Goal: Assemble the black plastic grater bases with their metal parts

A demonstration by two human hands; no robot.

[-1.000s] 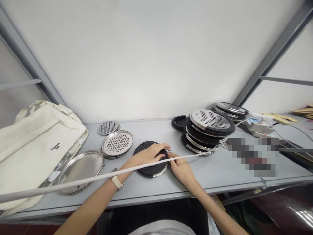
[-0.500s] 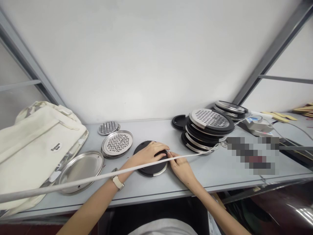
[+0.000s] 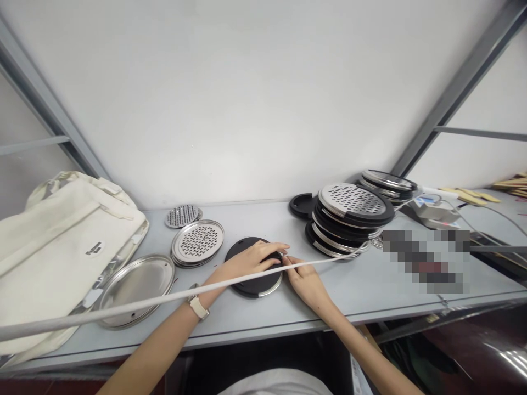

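Observation:
A black round lid (image 3: pixel 244 286) with a strip of metal rim along its front right edge lies flat on the bench before me. My left hand (image 3: pixel 256 258) rests across its top, with fingers and thumb bent onto the right edge. At that same edge, the thumb and fingertips of my right hand (image 3: pixel 303 276) are pinched together and touch the rim. Any small part between the fingertips is too small to make out. Left of the lid sit round metal grater plates (image 3: pixel 200 241) and smooth metal discs (image 3: pixel 142 282).
A stack of black and metal grater discs (image 3: pixel 349 219) stands to the right, with another stack (image 3: pixel 389 184) behind it. Cream fabric bags (image 3: pixel 61 247) fill the left end. A white cord (image 3: pixel 173 296) crosses in front of my hands. A white power adapter (image 3: pixel 434 211) lies at right.
Both hands stay at the lid's right edge. My left fingers have shifted very slightly; the lid and the stacks stand as before.

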